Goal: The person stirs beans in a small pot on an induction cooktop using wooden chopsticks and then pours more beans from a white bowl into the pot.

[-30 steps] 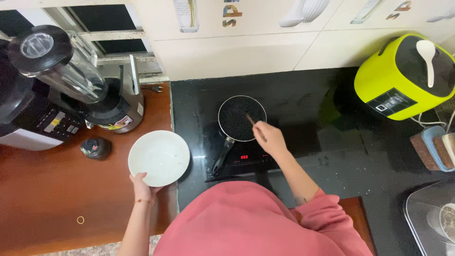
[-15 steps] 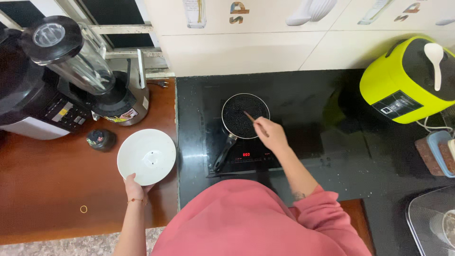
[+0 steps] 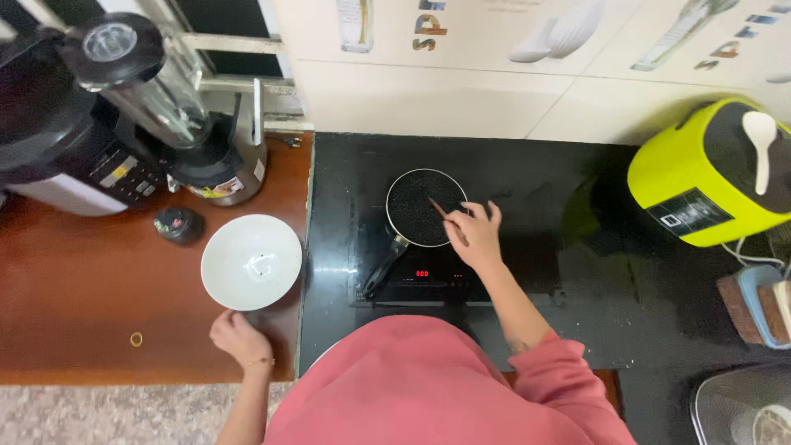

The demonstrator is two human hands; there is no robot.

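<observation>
Small black pan [image 3: 425,207] sits on the cooktop [image 3: 544,272]; right hand [image 3: 476,237] grips a wooden stirrer [image 3: 437,208] in it; left hand [image 3: 239,336] seemingly pinches the white bowl [image 3: 251,261]'s rim.

One white bowl [image 3: 251,261], one small frying pan [image 3: 426,207], one blender [image 3: 177,115], one green rice cooker [image 3: 713,173], two hands.

My left grip [image 3: 239,338] rests by a glossy white ceramic bowl [image 3: 251,262] on the smooth reddish wooden desk [image 3: 74,288], my right [image 3: 476,237] over the matt black pan [image 3: 425,208] on shiny black glass.
</observation>
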